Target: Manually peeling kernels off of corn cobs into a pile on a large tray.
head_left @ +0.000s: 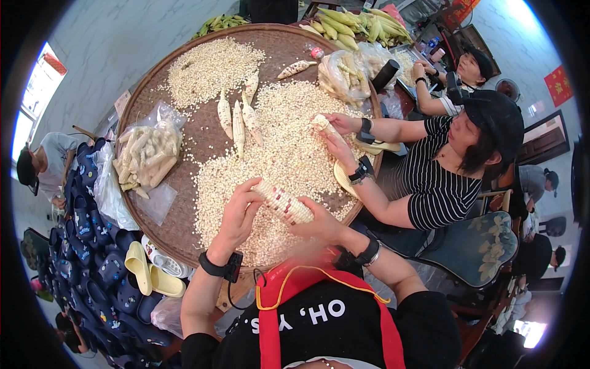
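An ear of pale corn with red speckles (283, 202) is held tilted over a heap of loose kernels (270, 154) on a large round brown tray (153, 197). My left hand (243, 209) grips the ear's upper-left end, fingers curled at its tip. My right hand (314, 222) grips the lower-right end, thumb along the side. Several whole speckled ears (238, 123) lie farther up the tray, beside a second kernel pile (209, 71). Plastic bags of cobs (147, 154) rest at the left and upper right of the tray.
A co-worker in a striped shirt (439, 197) holds another cob at the tray's right; another person (467, 71) sits behind. Piled dark blue clogs (98, 264) and pale yellow shoes (141, 270) lie left of the tray. Husked green corn (344, 31) lies beyond it. A chair (467, 252) stands right.
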`<state>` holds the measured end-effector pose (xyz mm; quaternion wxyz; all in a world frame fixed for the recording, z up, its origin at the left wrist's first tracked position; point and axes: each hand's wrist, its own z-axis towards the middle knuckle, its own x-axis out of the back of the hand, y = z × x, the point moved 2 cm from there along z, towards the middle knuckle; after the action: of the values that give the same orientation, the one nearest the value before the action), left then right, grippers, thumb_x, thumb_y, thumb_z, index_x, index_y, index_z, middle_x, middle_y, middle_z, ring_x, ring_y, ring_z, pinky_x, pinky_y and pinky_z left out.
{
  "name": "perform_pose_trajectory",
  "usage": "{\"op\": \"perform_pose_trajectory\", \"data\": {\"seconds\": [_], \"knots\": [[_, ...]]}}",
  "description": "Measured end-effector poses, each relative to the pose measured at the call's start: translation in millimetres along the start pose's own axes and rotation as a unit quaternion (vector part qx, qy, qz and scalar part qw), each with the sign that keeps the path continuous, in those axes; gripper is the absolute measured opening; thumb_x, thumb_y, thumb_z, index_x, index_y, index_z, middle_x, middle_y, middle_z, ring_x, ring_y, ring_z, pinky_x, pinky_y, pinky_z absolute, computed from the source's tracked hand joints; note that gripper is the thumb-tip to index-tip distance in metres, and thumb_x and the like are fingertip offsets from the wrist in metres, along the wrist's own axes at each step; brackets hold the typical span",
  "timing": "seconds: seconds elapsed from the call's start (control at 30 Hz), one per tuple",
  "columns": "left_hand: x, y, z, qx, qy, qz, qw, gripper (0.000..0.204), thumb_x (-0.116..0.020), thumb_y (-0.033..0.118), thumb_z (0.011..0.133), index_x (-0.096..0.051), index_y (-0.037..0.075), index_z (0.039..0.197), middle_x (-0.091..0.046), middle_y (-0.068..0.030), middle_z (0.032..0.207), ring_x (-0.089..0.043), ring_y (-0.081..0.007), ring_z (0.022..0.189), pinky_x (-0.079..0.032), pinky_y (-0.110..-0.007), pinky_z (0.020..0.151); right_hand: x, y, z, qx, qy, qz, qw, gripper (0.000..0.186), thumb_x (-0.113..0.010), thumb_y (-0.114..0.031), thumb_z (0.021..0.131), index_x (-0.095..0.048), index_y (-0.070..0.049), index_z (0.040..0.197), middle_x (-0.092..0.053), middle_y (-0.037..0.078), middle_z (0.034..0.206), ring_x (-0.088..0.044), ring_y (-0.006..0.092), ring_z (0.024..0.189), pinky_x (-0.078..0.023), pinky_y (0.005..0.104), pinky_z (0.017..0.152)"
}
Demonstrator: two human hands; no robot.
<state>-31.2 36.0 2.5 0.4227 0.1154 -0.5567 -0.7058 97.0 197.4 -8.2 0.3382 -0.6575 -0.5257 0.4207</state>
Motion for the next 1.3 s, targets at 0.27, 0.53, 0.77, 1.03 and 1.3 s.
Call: {"op": "perform_pose_trajectory", "data": {"seconds": [0.27,0.53,0.77,1.03,1.3], "knots": [[1.9,-2.0,1.7,0.166,0.075,-0.112,0.977,0.007,-0.060,0.005,0.083,-0.058,0.002,0.090,-0.059,-0.0100,0.089,-0.057,-0.0197,0.075,-0.044,-0.028,0.065,3.8,-5.8,4.4,0.118,0.061,-0.218,0.967,0.066,-0.074,-0.029,0.074,-0.043,0.003,0.122,-0.059,0.012,0.100,-0.059,0.0188,0.086,-0.049,0.0294,0.073],[4.9,0.3,4.1,0.044,0.015,0.010,0.999,0.013,-0.063,0.009,0.081,-0.060,0.003,0.092,-0.056,-0.0081,0.089,-0.054,-0.0181,0.070,-0.043,-0.027,0.059,1.0,-1.0,7.7,0.159,0.058,-0.235,0.957,0.065,-0.074,-0.034,0.073,-0.046,0.000,0.121,-0.060,0.015,0.104,-0.059,0.0191,0.096,-0.045,0.0293,0.083],[0.4,12.1,6.0,0.043,0.011,0.071,0.996,0.013,-0.061,0.004,0.081,-0.059,0.003,0.093,-0.055,-0.0091,0.089,-0.055,-0.0186,0.070,-0.044,-0.027,0.057,2.9,3.5,9.0,0.133,0.054,-0.218,0.965,0.066,-0.074,-0.034,0.073,-0.045,0.001,0.122,-0.061,0.014,0.101,-0.059,0.0167,0.092,-0.046,0.0290,0.080],[-7.2,2.7,8.3,0.058,0.030,0.086,0.994,0.008,-0.055,-0.001,0.082,-0.059,0.001,0.089,-0.056,-0.0098,0.088,-0.056,-0.0193,0.075,-0.046,-0.029,0.065,8.6,8.8,14.0,0.147,0.060,-0.223,0.962,0.066,-0.074,-0.034,0.073,-0.044,0.001,0.121,-0.061,0.011,0.095,-0.058,0.0131,0.076,-0.047,0.0263,0.068],[-0.7,4.2,6.0,0.018,-0.002,0.074,0.997,0.016,-0.057,-0.001,0.081,-0.063,0.004,0.095,-0.059,-0.0134,0.107,-0.058,-0.0237,0.090,-0.047,-0.031,0.074,11.6,11.4,16.0,0.083,0.054,-0.094,0.991,0.066,-0.076,-0.027,0.073,-0.041,0.000,0.123,-0.058,0.006,0.091,-0.052,0.0043,0.065,-0.041,0.0198,0.048]]}}
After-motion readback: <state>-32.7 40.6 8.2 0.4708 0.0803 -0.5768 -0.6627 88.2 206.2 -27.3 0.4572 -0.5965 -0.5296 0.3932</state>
